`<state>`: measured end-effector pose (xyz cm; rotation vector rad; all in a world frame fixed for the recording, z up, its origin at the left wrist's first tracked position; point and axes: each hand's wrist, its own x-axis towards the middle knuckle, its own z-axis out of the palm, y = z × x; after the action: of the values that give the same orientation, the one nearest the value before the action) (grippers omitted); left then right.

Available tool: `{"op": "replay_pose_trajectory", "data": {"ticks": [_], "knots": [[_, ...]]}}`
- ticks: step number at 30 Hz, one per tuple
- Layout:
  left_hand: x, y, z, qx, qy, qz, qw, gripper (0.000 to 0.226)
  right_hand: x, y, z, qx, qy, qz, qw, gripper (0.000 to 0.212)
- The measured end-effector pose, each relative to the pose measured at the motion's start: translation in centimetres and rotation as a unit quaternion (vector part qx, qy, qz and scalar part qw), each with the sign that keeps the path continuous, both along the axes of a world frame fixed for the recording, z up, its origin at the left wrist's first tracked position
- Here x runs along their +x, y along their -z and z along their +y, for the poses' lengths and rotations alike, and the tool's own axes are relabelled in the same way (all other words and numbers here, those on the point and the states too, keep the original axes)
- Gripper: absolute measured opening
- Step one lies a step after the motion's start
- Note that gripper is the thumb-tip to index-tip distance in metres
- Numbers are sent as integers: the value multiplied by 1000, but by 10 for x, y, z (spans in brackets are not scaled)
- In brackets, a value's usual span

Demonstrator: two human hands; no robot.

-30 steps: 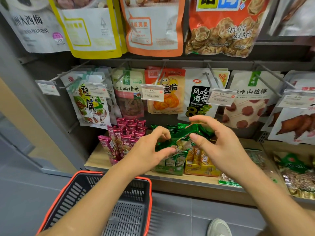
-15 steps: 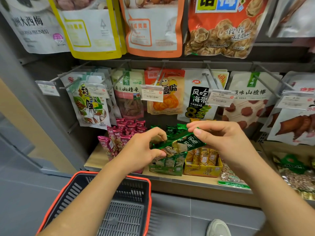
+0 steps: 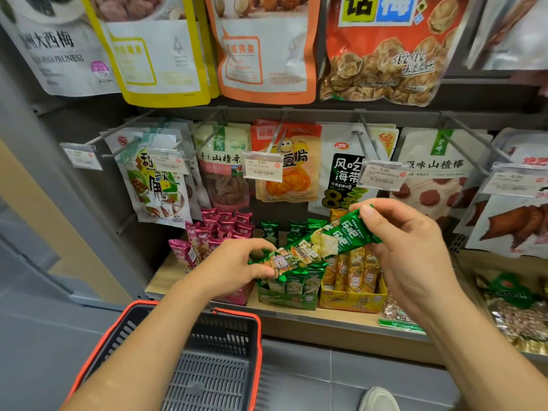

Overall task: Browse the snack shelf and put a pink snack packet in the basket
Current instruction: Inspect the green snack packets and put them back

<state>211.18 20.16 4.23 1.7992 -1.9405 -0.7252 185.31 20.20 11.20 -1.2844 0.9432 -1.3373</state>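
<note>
While pink packets (image 3: 219, 232) stand at its 9 o'clock, a green packet (image 3: 320, 244) is pinched at its ends by the left hand (image 3: 234, 271) and the right hand (image 3: 415, 256).

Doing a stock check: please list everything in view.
pink snack packets: many, pink, left end of wooden shelf
green snack packet: one, green, held over the shelf
green box: one, green packets inside, mid shelf
yellow box: one, yellow packets inside, beside green box
hanging pouches: many, mixed colours, hooks above
price tags: several, white, hook ends
basket: one, grey, orange rim, below shelf
left hand: one, pinches green packet's lower end
right hand: one, pinches its upper end
</note>
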Motion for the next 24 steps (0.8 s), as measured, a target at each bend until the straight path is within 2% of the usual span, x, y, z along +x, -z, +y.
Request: {"op": "replay_pose_trajectory", "data": {"ticks": [3, 6, 10, 14, 17, 20, 24], "knots": [[3, 1, -5, -37, -56, 8, 998, 45, -4, -2, 1, -45, -48, 176, 982, 27], [2, 2, -11, -68, -87, 17, 994, 47, -1, 0, 6, -129, -30, 278, 951, 33], [-4, 5, -23, -104, -106, 40, 988, 45, 9, 3, 10, -231, 21, 281, 931, 40], [-4, 11, -37, -119, -133, -28, 984, 48, 23, 5, 8, -268, 34, 296, 916, 45], [-2, 16, -48, -118, -130, -74, 982, 50, 31, 8, 6, -328, 27, 350, 877, 45], [-1, 20, -60, -106, -123, -72, 984, 44, 34, 11, 0, -370, 38, 409, 833, 45], [3, 29, -75, -105, -116, -62, 986, 50, 40, 16, -13, -397, 57, 433, 807, 44]]}}
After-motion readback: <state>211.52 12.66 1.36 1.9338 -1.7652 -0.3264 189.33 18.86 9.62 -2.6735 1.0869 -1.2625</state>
